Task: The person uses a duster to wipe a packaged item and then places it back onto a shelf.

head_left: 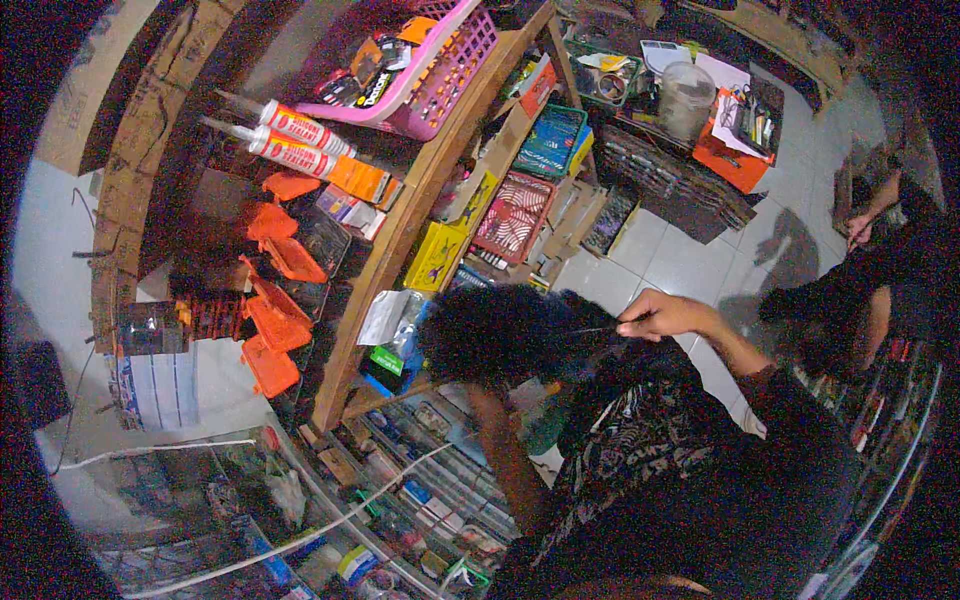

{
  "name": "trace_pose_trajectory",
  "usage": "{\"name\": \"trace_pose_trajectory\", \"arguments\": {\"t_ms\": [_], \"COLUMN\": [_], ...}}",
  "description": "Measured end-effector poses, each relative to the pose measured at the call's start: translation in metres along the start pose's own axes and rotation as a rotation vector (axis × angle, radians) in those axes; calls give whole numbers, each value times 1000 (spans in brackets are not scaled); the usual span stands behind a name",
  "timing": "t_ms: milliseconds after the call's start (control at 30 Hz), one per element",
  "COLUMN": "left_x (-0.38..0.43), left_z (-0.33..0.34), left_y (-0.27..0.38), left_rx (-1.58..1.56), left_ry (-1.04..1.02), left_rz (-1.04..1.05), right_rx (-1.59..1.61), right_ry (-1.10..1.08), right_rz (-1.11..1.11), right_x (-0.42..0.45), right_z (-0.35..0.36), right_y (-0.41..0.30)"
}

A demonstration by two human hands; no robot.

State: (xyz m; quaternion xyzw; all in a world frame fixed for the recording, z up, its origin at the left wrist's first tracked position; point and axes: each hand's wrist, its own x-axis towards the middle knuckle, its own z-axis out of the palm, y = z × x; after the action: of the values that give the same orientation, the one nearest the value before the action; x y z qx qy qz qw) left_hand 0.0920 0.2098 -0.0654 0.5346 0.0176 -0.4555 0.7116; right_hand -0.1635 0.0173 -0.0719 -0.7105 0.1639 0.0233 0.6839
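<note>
A black, fluffy, hair-like mass (510, 330) lies before me; whether it is a duster or hair cannot be told. At its right end my right hand (660, 315) pinches a thin strand or stick between thumb and fingers. My left forearm reaches up to the lower edge of the mass, which hides the left hand. Dark patterned cloth (652, 427) shows below the right hand, between the two arms.
A wooden shelf frame (442, 172) crosses the view, near a pink basket (420, 112), silicone sealant tubes (300, 150) and orange plastic trays (277, 322). A glass display case (300, 510) stands at lower left. Another person's hand (861, 229) is at far right.
</note>
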Motion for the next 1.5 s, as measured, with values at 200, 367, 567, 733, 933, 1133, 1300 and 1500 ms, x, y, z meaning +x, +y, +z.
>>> {"name": "trace_pose_trajectory", "arguments": {"t_ms": [200, 367, 567, 733, 933, 1133, 1300, 1500], "left_x": [9, 7, 15, 21, 24, 29, 29, 29], "left_z": [-14, -24, -17, -7, 3, 8, 6, 0], "left_y": [23, 1, 8, 12, 13, 13, 17, 18], "left_rx": [-33, -19, -70, -105, -120, -123, -128, -128], "left_ry": [-22, -43, -60, -53, -57, -66, -61, -68], "left_rz": [12, -65, -40, -7, 6, 14, 34, 33], "right_rx": [-118, -125, -139, -230, -278, -242, -211, -235], "right_ry": [45, 33, -18, -38, 3, 6, 42, 42], "right_rz": [49, 29, 91, 13, 10, -7, 21, -13], "right_x": [-13, 6, 0, 12, -1, 18, 23, 24], "right_z": [-10, -2, -22, -44, -75, -71, -67, -64], "right_y": [-21, -25, -30, -50, -56, -54, -69, -63]}}
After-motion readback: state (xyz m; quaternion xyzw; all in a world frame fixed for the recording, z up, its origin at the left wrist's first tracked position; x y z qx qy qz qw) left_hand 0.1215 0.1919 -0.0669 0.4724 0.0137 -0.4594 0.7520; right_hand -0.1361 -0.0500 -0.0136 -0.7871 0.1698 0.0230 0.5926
